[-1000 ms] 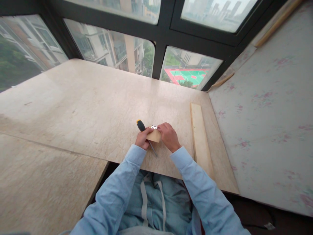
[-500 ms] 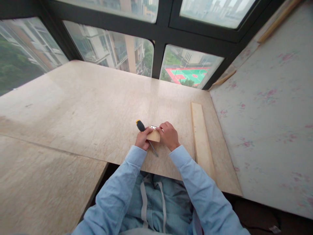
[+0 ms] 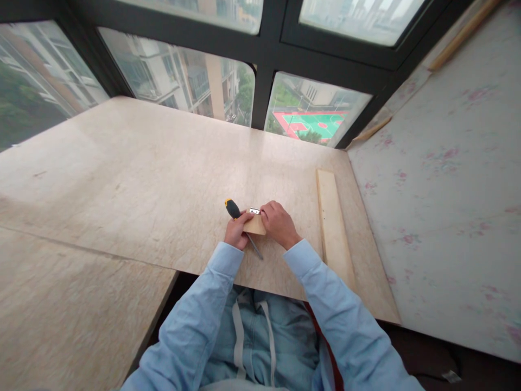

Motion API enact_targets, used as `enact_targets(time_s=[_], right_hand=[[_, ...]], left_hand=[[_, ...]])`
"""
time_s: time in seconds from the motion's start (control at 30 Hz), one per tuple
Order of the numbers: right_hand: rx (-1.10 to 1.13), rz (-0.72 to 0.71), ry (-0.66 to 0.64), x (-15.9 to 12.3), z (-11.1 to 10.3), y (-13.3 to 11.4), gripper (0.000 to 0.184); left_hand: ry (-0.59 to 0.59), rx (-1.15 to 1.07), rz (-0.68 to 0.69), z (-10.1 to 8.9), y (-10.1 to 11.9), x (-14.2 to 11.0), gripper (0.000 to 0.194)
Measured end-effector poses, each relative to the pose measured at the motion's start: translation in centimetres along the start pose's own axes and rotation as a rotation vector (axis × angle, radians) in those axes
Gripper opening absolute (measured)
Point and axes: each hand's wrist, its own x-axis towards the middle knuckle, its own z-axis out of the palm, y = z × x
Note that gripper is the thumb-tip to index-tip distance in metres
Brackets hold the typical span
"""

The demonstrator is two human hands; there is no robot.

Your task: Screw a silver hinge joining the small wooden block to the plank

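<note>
A small wooden block [image 3: 256,225] lies on the beige marble sill [image 3: 163,179] in front of me. My left hand [image 3: 235,231] grips its left end with curled fingers. My right hand [image 3: 278,224] is closed on the block's right end, fingertips at a small metal piece [image 3: 255,210] on its far edge. A screwdriver with a black and yellow handle [image 3: 233,208] lies slanted on the sill, its shaft passing under my left hand and the block, the tip toward me.
A long pale wooden strip [image 3: 334,228] lies to the right of my hands. A floral-patterned wall panel [image 3: 439,184] rises on the right. Dark-framed windows [image 3: 264,70] close off the far side. The sill's near edge drops off above my lap.
The hands and block stay put; my right fingers have shifted slightly along the block's far edge. The view has tilted a little.
</note>
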Motion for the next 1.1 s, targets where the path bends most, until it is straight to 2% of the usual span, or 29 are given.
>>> enact_targets(time_s=[0.1, 0.2, 0.33, 0.5, 0.73, 0.83, 0.97, 1.1], right_hand=[[0.027, 0.082, 0.031, -0.1, -0.3, -0.2, 0.015], [0.006, 0.178, 0.052, 0.0, -0.5, -0.4, 0.02], [-0.068, 0.24, -0.008, 0.5, -0.6, -0.9, 0.019], [-0.115, 0.156, -0.058, 0.9, -0.8, -1.1, 0.016], [-0.06, -0.054, -0.159, 1.1, -1.4, 0.0, 0.021], [-0.039, -0.088, -0.161, 1.2, -1.7, 0.1, 0.02], [0.012, 0.053, -0.102, 1.2, -1.6, -0.1, 0.017], [-0.012, 0.176, -0.113, 1.3, -1.4, -0.3, 0.02]], left_hand=[[-0.018, 0.002, 0.003, 0.0, 0.0, 0.0, 0.03], [-0.023, 0.006, 0.004, 0.0, 0.1, -0.1, 0.031], [-0.026, 0.004, -0.001, 0.0, 0.0, -0.1, 0.031], [-0.015, -0.028, 0.007, 0.1, -0.1, -0.1, 0.028], [-0.036, -0.037, 0.012, 0.1, 0.0, -0.4, 0.028], [-0.037, -0.049, 0.015, 0.1, 0.0, -0.5, 0.028], [-0.035, -0.058, 0.011, 0.2, 0.0, -0.5, 0.031], [-0.006, -0.045, 0.017, 0.2, -0.1, -0.4, 0.034]])
